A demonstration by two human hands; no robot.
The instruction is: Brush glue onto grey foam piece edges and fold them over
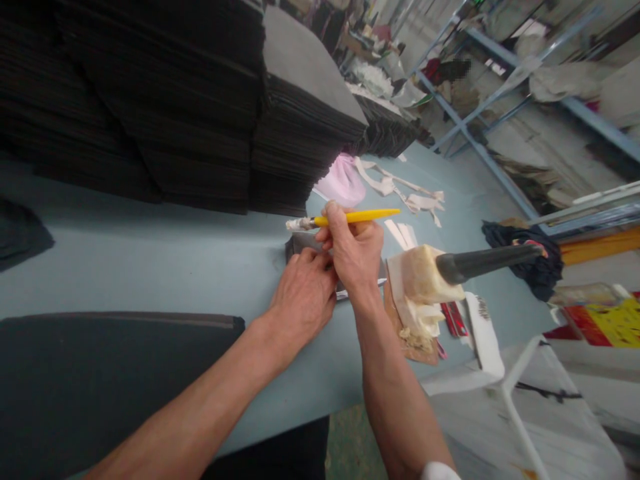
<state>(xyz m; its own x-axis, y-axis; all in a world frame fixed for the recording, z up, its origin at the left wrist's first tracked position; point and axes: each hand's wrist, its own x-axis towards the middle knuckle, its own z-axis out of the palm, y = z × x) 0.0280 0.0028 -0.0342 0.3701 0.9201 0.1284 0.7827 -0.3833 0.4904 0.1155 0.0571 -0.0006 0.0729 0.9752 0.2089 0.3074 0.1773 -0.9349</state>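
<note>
A yellow brush (373, 215) is being held in the right hand (355, 250), beside the far edge of a small dark piece (295, 247) on the pale table (175, 260).
The brush handle is being pinched between thumb and fingers, and its whitish, coated tip is being pointed left; whether the piece is being touched by it cannot be told. The piece is being partly covered by the left hand (305, 290), whose fingers are being held bent; whether it is being gripped or only pressed cannot be told. At near left, a dark panel (125, 387) is lying flat. The far left is being filled by stacked dark sheets (310, 113). To the right, a cream-coloured block (425, 273) with a black handle (490, 261) is being seen near the right forearm.
</note>
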